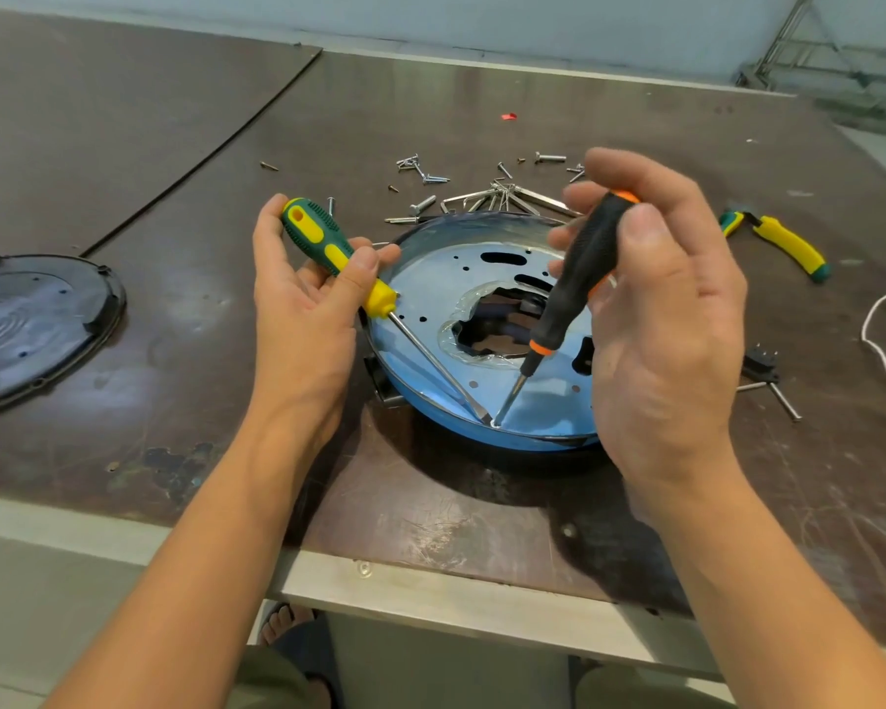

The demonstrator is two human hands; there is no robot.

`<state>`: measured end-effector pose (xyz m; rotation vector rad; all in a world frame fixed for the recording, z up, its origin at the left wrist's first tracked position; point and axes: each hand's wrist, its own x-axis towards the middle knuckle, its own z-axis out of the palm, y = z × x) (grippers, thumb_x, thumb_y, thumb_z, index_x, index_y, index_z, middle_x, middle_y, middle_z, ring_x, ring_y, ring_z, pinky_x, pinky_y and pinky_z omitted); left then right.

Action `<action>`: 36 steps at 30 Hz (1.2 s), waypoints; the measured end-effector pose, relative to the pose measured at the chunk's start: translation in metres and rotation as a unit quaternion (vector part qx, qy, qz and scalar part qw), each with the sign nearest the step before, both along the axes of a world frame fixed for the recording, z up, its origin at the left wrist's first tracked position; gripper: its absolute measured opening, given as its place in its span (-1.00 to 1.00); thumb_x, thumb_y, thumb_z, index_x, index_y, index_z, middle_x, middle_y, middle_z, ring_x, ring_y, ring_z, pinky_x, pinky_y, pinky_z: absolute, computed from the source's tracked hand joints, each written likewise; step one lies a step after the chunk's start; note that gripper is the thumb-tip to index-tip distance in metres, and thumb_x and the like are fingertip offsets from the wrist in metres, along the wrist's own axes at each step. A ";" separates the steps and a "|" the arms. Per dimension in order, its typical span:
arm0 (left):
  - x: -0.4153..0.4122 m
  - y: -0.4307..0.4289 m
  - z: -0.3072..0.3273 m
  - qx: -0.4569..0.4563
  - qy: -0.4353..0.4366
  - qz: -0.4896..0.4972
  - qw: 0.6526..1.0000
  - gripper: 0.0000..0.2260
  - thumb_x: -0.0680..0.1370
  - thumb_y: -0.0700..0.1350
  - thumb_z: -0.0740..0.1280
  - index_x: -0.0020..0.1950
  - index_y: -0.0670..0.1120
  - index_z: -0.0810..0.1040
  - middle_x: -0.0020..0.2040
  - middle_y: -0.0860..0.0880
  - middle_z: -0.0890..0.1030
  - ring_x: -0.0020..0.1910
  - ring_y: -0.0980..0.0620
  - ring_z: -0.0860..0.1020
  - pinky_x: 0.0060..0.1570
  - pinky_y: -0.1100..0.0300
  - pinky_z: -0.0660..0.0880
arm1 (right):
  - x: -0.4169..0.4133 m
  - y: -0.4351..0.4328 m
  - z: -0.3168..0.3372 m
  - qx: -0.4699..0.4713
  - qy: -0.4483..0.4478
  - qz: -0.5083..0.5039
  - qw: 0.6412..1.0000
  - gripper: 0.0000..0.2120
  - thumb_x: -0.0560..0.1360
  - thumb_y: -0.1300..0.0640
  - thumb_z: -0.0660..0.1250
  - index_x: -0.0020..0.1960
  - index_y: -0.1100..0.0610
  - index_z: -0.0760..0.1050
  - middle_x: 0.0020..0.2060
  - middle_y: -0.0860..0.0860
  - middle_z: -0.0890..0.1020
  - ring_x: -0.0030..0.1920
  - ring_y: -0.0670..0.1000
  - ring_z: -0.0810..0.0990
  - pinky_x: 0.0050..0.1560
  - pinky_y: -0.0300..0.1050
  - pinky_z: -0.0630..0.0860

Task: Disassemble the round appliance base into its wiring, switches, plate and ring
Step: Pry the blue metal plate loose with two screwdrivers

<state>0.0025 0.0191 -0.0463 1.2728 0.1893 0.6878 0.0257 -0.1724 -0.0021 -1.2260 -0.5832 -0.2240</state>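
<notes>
Head: base beside left hand

Left hand grips green-yellow screwdriver; right hand grips black-orange screwdriver. Both tips meet at near inner rim of round appliance base on tabletop. Loose screws behind base; black cover far left; yellow-green pliers right.

Left of base, cover; behind, screws
</notes>
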 end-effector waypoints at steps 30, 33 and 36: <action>0.003 0.005 -0.006 0.007 0.000 -0.005 1.000 -0.33 0.61 -0.25 0.36 0.61 -0.02 0.06 0.17 -0.22 0.59 0.15 -0.08 0.68 0.19 0.03 0.60 | -0.004 0.001 0.002 0.001 -0.037 -0.035 0.999 -0.79 0.61 0.21 0.27 0.23 0.18 0.54 -0.06 0.10 0.55 -0.06 -0.02 0.51 0.04 -0.12 0.43; 0.002 0.004 -0.006 0.011 0.001 -0.003 1.000 -0.34 0.61 -0.26 0.35 0.60 -0.02 0.07 0.17 -0.23 0.59 0.14 -0.08 0.68 0.19 0.04 0.60 | 0.000 0.001 -0.002 -0.021 -0.060 -0.060 0.996 -0.74 0.61 0.32 0.32 0.29 0.21 0.51 -0.08 0.01 0.56 -0.11 -0.17 0.51 0.02 -0.24 0.45; 0.002 0.003 -0.004 0.015 0.003 0.002 1.000 -0.36 0.62 -0.26 0.35 0.58 -0.01 0.08 0.19 -0.24 0.59 0.14 -0.07 0.68 0.25 -0.01 0.57 | -0.001 0.000 -0.001 0.022 -0.003 -0.030 0.999 -0.73 0.65 0.31 0.17 0.31 0.25 0.50 -0.05 0.12 0.62 -0.11 0.04 0.63 0.01 -0.09 0.54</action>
